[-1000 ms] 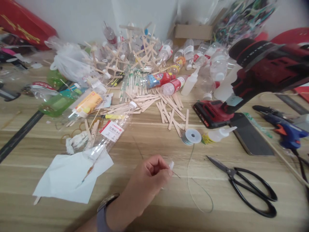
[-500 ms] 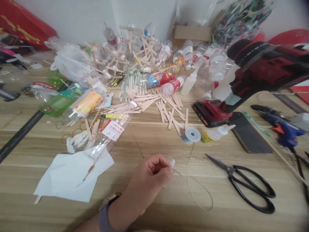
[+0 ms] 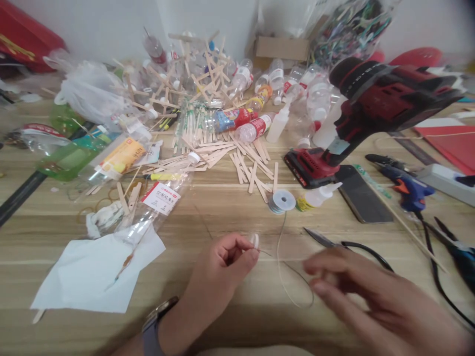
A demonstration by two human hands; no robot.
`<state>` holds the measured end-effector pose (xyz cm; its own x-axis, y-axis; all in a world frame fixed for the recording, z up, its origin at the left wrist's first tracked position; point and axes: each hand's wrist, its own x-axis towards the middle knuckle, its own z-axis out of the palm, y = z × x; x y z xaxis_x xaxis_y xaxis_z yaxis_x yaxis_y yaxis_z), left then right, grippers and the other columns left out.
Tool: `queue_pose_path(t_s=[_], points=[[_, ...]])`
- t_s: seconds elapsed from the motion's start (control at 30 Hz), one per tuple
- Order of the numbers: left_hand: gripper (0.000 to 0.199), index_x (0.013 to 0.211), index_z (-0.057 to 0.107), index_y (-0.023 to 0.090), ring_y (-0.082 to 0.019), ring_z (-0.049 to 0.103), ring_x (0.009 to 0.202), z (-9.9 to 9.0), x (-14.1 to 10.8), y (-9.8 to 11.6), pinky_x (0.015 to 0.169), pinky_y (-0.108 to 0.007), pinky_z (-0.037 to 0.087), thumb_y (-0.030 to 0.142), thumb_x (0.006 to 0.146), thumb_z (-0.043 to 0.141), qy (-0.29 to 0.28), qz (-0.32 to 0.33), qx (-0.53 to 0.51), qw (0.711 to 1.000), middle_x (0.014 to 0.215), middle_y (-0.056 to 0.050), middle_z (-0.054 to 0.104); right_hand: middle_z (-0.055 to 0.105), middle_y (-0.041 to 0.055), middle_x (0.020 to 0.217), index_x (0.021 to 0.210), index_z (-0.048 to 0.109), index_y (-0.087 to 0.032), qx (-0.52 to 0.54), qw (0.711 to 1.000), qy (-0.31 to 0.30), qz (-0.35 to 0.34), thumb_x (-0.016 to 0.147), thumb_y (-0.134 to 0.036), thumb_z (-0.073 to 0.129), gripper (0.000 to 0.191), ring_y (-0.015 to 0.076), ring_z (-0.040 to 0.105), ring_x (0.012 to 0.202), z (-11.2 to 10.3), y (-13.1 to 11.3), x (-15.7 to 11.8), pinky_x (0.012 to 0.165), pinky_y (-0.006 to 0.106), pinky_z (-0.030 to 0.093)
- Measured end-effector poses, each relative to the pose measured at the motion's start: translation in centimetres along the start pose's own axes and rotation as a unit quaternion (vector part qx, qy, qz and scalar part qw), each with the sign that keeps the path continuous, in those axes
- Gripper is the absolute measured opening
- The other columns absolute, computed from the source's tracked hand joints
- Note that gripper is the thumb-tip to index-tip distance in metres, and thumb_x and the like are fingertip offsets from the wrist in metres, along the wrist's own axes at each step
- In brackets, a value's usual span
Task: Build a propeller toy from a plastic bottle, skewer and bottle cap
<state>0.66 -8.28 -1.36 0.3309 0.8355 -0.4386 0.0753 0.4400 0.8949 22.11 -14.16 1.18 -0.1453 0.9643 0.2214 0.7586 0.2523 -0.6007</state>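
My left hand point(image 3: 226, 267), with a watch on its wrist, pinches a small white cap point(image 3: 255, 241) between thumb and forefinger. A thin thread point(image 3: 280, 269) runs from near the cap towards a loop on the table and the spool point(image 3: 282, 200). At the lower right my right hand point(image 3: 363, 296) hovers, blurred, thumb and fingertips slightly apart with nothing visible between them. It covers the handles of the black scissors point(image 3: 322, 238). Left of my left hand lie a clear bottle point(image 3: 158, 202) and a white sheet point(image 3: 85, 277).
A red drill point(image 3: 315, 168) stands at the right, by a phone point(image 3: 363, 193) and a blue glue gun point(image 3: 408, 188). A small glue bottle point(image 3: 315, 197) lies beside the spool. Wooden sticks point(image 3: 256, 173) and plastic bottles point(image 3: 256, 127) crowd the back.
My right hand has come into view at the lower right, over the scissors. My left hand still holds the cap. The whole view has shifted slightly, so things appear further left.
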Motion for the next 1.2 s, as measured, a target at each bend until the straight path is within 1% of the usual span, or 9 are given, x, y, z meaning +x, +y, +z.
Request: queue_pose_path(t_s=[0.07, 0.13, 0.2, 0.37, 0.57, 0.63, 0.77, 1.0, 1.2], points=[[0.021, 0.075, 0.062, 0.019, -0.009, 0.032, 0.053, 0.0, -0.1, 0.0, 0.049, -0.021, 0.025, 0.038, 0.082, 0.06, 0.017, 0.017, 0.031, 0.999, 0.056, 0.007, 0.038, 0.068, -0.0002, 0.08, 0.106, 0.061, -0.027, 0.052, 0.997, -0.061, -0.016, 0.09, -0.031, 0.06, 0.017, 0.0112, 0.065, 0.054, 0.6, -1.6, 2.4, 0.046, 0.018, 0.054], [0.02, 0.074, 0.062, 0.019, -0.01, 0.035, 0.054, 0.1, -0.3, 0.0, 0.051, -0.022, 0.027, 0.037, 0.083, 0.058, 0.029, 0.031, 0.055, 0.998, 0.056, 0.006, 0.04, 0.066, -0.0021, 0.076, 0.11, 0.058, -0.027, 0.049, 0.998, -0.038, -0.015, 0.09, -0.025, 0.06, 0.02, 0.011, 0.065, 0.056, 1.4, -2.6, 3.7, 0.053, 0.018, 0.056], [0.021, 0.076, 0.064, 0.02, -0.011, 0.038, 0.055, 0.2, -0.3, 0.0, 0.051, -0.022, 0.028, 0.037, 0.085, 0.057, 0.033, 0.041, 0.073, 0.996, 0.057, 0.006, 0.042, 0.064, -0.0026, 0.076, 0.108, 0.058, -0.026, 0.044, 0.998, -0.041, -0.025, 0.09, -0.021, 0.058, 0.019, 0.0105, 0.064, 0.058, 2.1, -2.9, 4.2, 0.055, 0.018, 0.055], [0.018, 0.079, 0.066, 0.021, -0.011, 0.039, 0.053, 0.3, -0.2, 0.1, 0.05, -0.022, 0.029, 0.033, 0.086, 0.055, 0.029, 0.05, 0.093, 0.994, 0.055, 0.006, 0.042, 0.063, -0.0008, 0.078, 0.098, 0.059, -0.023, 0.049, 0.993, -0.078, -0.067, 0.091, -0.01, 0.049, 0.018, 0.0104, 0.063, 0.061, 3.3, -2.2, 4.5, 0.058, 0.021, 0.051], [0.016, 0.078, 0.064, 0.02, -0.009, 0.038, 0.051, 0.3, -0.4, 0.2, 0.048, -0.02, 0.029, 0.03, 0.086, 0.053, 0.027, 0.057, 0.118, 0.991, 0.054, 0.007, 0.041, 0.057, -0.002, 0.07, 0.083, 0.055, -0.021, 0.061, 0.994, -0.073, -0.047, 0.09, -0.01, 0.046, 0.016, 0.0104, 0.059, 0.058, 4.1, -1.7, 4.9, 0.054, 0.02, 0.047], [0.016, 0.078, 0.063, 0.02, -0.009, 0.04, 0.052, 0.3, -0.4, 0.2, 0.049, -0.02, 0.03, 0.027, 0.086, 0.052, 0.03, 0.067, 0.135, 0.988, 0.055, 0.007, 0.043, 0.058, -0.0025, 0.071, 0.084, 0.054, -0.022, 0.08, 0.993, -0.075, -0.035, 0.09, -0.011, 0.046, 0.015, 0.0095, 0.058, 0.057, 4.1, -1.6, 4.8, 0.053, 0.019, 0.047], [0.016, 0.076, 0.062, 0.02, -0.009, 0.04, 0.05, 0.4, -0.4, 0.2, 0.048, -0.019, 0.03, 0.024, 0.086, 0.051, 0.043, 0.086, 0.165, 0.982, 0.054, 0.007, 0.043, 0.06, -0.0024, 0.075, 0.098, 0.055, -0.024, 0.095, 0.991, -0.093, -0.02, 0.089, -0.012, 0.05, 0.016, 0.0097, 0.06, 0.058, 4.0, -1.5, 4.6, 0.056, 0.02, 0.05], [0.017, 0.074, 0.062, 0.02, -0.008, 0.045, 0.05, 0.5, -0.2, 0.2, 0.049, -0.018, 0.033, 0.022, 0.086, 0.05, 0.046, 0.117, 0.214, 0.969, 0.053, 0.007, 0.047, 0.061, -0.0026, 0.072, 0.089, 0.059, -0.024, 0.108, 0.99, -0.087, -0.021, 0.089, -0.007, 0.049, 0.02, 0.01, 0.061, 0.062, 4.1, -1.3, 4.6, 0.057, 0.02, 0.049], [0.017, 0.075, 0.062, 0.02, -0.008, 0.047, 0.049, 0.4, -0.5, -0.2, 0.048, -0.017, 0.034, 0.02, 0.087, 0.05, 0.061, 0.141, 0.226, 0.962, 0.054, 0.007, 0.049, 0.064, -0.0017, 0.074, 0.097, 0.059, -0.025, 0.099, 0.991, -0.091, -0.011, 0.087, -0.011, 0.052, 0.018, 0.0118, 0.063, 0.063, 3.8, -1.5, 4.5, 0.059, 0.022, 0.052]])
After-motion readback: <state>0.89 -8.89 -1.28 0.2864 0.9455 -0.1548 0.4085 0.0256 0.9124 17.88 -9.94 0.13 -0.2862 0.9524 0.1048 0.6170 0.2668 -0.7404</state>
